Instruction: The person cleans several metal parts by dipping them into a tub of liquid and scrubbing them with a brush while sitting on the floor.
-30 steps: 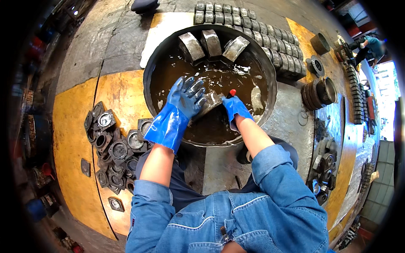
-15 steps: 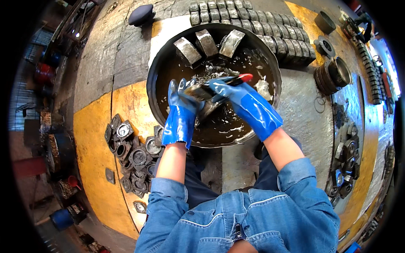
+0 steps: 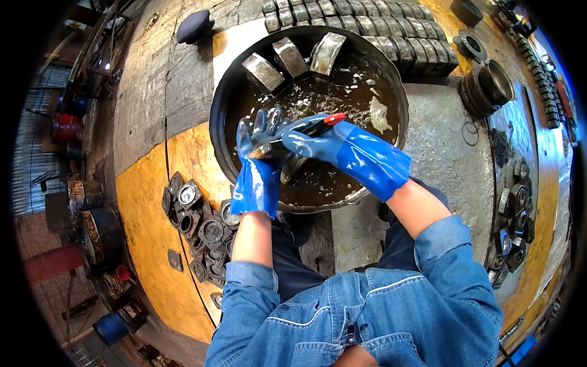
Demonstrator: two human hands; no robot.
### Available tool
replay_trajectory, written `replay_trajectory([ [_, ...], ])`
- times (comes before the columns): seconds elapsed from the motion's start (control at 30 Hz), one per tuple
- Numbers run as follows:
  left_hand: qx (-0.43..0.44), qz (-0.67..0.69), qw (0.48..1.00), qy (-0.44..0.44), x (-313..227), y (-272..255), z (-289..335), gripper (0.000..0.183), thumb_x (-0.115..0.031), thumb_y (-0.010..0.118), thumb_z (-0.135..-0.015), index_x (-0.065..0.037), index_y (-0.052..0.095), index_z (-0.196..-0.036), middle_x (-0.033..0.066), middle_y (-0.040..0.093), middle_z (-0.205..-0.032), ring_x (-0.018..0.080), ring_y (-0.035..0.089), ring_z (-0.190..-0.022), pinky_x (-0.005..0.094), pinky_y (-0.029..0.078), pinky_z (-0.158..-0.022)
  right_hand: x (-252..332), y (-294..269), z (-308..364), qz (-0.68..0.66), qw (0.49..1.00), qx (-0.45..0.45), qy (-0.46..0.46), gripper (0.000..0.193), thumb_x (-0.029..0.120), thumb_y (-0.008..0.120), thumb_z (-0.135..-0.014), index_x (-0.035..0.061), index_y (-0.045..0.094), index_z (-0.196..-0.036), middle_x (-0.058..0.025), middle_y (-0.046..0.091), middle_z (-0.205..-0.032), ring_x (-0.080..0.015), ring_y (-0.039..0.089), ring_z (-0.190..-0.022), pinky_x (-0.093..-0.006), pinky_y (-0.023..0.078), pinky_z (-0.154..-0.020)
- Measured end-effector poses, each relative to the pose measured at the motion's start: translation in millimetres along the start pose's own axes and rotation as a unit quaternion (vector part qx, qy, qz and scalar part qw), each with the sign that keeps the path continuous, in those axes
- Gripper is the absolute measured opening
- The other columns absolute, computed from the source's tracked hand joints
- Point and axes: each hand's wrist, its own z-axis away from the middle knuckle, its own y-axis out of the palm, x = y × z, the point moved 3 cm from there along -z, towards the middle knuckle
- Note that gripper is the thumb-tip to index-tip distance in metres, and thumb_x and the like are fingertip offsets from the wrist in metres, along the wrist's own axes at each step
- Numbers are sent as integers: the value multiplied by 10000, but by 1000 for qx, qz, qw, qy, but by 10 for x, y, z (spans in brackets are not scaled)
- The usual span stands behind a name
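Both hands wear blue rubber gloves over a wide dark round basin (image 3: 400,131) of murky brown liquid. My right hand (image 3: 324,144) is closed round a brush (image 3: 334,118) with a dark, red-ended handle; its head points at my left palm. My left hand (image 3: 260,162) has its fingertips pointing up and away. A metal block (image 3: 293,169) lies against its palm, partly hidden by both gloves, and seems held there. Three similar metal blocks (image 3: 291,57) lean on the basin's far wall. Pale scum (image 3: 380,115) floats at the right.
Rows of metal blocks (image 3: 403,49) stand beyond the basin. Flat dark metal parts (image 3: 213,231) are heaped at the left, with more parts (image 3: 510,214) at the right. Stacked metal rings (image 3: 487,88) stand at the far right, and a dark padded object (image 3: 194,26) lies at the far left.
The brush has shifted left along with my right hand, its head now lower over my left palm. The view has also shifted slightly.
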Motion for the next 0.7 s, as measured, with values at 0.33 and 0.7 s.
replay_trajectory([
  [0.33,-54,-80,993,-65,303,278,110,592,-570,591,-949,-128,600,-1344,186,418,-1575,399,326,-1474,581,292,-1180,-1620,-695,-250,-9,948,-278,154,205,285,697,-866,83,706,-899,-82,726,-874,-143,629,-734,-319,538,-770],
  [0.7,-31,-74,993,-85,358,352,182,742,-585,489,-983,20,518,-1412,234,517,-1475,408,483,-1349,541,386,-1148,-433,-413,-137,-152,988,-22,4,249,240,689,-951,68,714,-1129,-76,738,-1011,-143,676,-940,-320,552,-900],
])
